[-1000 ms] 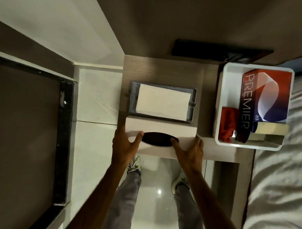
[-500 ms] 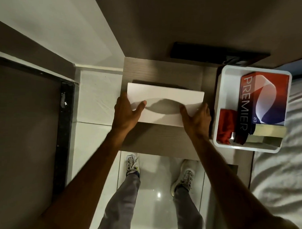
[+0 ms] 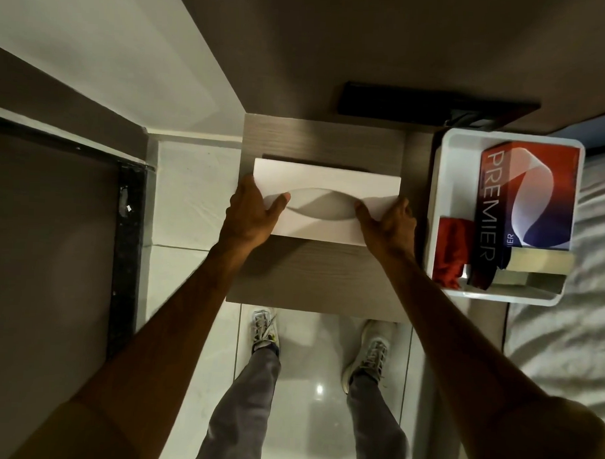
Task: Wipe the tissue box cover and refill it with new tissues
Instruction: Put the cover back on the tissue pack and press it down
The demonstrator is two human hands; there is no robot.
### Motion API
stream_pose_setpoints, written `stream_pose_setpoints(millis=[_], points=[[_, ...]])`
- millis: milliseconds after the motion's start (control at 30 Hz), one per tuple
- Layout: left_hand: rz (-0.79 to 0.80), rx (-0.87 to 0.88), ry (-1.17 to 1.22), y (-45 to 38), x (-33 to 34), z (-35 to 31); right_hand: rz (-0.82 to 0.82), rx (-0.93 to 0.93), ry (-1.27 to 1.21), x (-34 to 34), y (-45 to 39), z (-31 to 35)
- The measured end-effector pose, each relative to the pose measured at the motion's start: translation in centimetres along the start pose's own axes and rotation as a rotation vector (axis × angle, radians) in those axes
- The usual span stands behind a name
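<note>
1. My left hand and right hand clamp the ends of the white tissue box cover, which rests mid-table.
2. Risk, as I judge it: uneven pressing could seat it crooked.
3. Clearance: white bin near right; table edge near left.

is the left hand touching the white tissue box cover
Touching. The head view shows the left hand gripping the left end of the white rectangular tissue box cover, with its thumb lying on the top face beside the oval slot.
</note>
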State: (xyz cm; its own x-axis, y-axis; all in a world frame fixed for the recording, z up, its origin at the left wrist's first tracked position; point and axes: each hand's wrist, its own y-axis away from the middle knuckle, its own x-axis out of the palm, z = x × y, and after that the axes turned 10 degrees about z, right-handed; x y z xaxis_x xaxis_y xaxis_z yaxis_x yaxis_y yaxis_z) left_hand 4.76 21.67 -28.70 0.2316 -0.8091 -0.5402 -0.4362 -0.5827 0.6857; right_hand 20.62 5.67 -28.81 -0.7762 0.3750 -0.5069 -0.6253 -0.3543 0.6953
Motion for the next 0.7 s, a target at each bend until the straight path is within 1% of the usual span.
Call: stream_pose_setpoints(millis=[167, 333, 500, 567, 600, 633, 667, 700], points=[[0.003, -0.032, 0.022, -0.3, 0.2, -0.3, -0.031, -0.001, -0.010, 0.2, 0.0, -0.3], [-0.036, -0.013, 0.069, -0.2, 0.5, -0.1, -0.035, -0.001, -0.028, 0.2, -0.1, -0.4], [-0.060, -0.011, 0.086, 0.1, 0.4, -0.2, -0.028, -0.008, 0.031, -0.2, -0.5, -0.3], [-0.066, -0.007, 0.084, 0.2, 0.4, -0.4, -0.062, -0.001, 0.118, -0.3, -0.3, -0.3], [-0.066, -0.007, 0.078, 0.2, 0.4, -0.3, -0.119, -0.033, 0.198, -0.3, 0.1, -0.4], [-0.064, -0.008, 0.064, 0.3, 0.4, -0.3, -0.201, -0.116, 0.283, -0.1, 0.5, -0.5], [-0.064, -0.008, 0.045, 0.3, 0.3, -0.1, -0.275, -0.240, 0.357, 0.0, 1.0, -0.5], [-0.065, -0.011, 0.028, 0.3, 0.2, 0.1, -0.314, -0.374, 0.413, 0.2, 1.4, -0.2]])
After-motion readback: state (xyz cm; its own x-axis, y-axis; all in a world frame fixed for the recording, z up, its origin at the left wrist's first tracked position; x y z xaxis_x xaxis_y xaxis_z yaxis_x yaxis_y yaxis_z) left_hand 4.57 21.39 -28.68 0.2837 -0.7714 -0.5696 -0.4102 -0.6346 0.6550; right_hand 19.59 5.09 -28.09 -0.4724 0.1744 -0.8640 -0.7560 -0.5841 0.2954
